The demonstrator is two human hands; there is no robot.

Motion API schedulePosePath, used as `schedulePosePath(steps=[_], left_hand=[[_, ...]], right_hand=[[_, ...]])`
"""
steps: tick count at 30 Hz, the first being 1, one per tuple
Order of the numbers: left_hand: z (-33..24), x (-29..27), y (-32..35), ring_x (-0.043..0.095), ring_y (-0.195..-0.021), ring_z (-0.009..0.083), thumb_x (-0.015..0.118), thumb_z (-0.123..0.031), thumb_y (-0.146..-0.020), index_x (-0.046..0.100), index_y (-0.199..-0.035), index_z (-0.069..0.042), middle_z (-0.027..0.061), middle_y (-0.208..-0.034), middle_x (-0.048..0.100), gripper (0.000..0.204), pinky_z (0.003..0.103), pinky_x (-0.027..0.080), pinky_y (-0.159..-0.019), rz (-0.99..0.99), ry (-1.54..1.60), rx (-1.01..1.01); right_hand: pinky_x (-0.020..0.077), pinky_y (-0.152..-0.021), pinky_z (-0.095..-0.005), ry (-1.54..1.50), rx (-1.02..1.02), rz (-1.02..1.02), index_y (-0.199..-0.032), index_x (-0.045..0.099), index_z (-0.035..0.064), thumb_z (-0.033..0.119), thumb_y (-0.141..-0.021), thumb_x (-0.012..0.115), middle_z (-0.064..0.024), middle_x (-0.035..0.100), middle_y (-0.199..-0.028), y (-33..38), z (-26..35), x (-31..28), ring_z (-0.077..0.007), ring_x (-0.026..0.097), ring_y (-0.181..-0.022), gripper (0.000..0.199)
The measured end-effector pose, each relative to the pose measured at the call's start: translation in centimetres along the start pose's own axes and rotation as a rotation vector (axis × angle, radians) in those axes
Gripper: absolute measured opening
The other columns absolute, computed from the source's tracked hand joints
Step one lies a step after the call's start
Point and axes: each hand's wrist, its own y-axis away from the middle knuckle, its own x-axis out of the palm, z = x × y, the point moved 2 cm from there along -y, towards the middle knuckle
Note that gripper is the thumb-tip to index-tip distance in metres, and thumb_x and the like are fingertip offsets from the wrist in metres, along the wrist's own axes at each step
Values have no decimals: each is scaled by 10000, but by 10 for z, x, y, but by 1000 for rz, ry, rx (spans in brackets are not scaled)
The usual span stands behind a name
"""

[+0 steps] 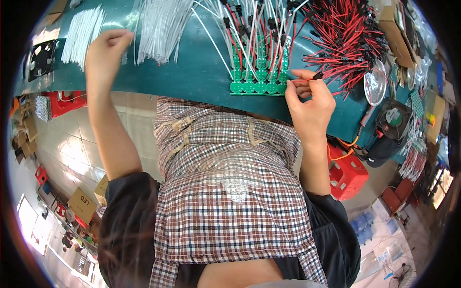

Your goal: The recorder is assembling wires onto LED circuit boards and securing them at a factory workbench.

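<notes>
My left hand (108, 48) is raised over the left of the table, thumb and fingertips pinched together between two bundles of thin white strips, the left bundle (81, 36) and the larger right bundle (162, 29). Whatever sits in that pinch is too small to make out. At the near right corner of the green circuit boards (257, 87), my right hand (312, 103) grips a red-and-black wire lead (303, 80) with a black connector on its end. Several white strips and red-and-black leads with black plugs stand up from the boards.
A big heap of red-and-black leads (345, 38) covers the right of the green table (192, 79). Beyond it are a clear oval dish (375, 84), a soldering iron (367, 116), a fan (393, 117) and a cardboard box (396, 36). Another black fan (41, 60) stands far left.
</notes>
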Motion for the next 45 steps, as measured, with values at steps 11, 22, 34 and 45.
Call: schedulePosePath(steps=[11,22,34,45], left_hand=[[-22,34,-1,506,-673,35,765,-253,-895,693,-958,-22,-56,-738,590,250,213,377,-563,202,106,-58],[-60,6,44,654,-761,86,743,-139,-918,706,-1020,27,30,-860,690,198,205,530,-678,-77,413,-96],[-94,76,115,707,-869,110,664,36,-928,683,-1021,26,60,-926,721,95,231,565,-722,136,345,168],[-156,112,130,686,-755,213,744,1,-812,703,-948,-49,87,-881,692,150,291,541,-654,209,433,515]], right_hand=[[493,-553,-289,95,-28,-26,-973,670,47,13,-787,764,-46,699,-765,1,-2,-2,-144,659,-618,211],[477,-565,-233,16,10,19,-908,697,-9,21,-858,763,-58,690,-764,-2,-9,-1,-79,593,-618,88],[501,-569,-286,56,65,-152,-1039,715,51,30,-864,697,-65,681,-799,-21,-28,-28,-141,637,-629,177],[521,-645,-366,333,-81,-279,-1020,743,54,89,-876,681,-90,666,-826,-32,-48,-38,-235,652,-670,160]])
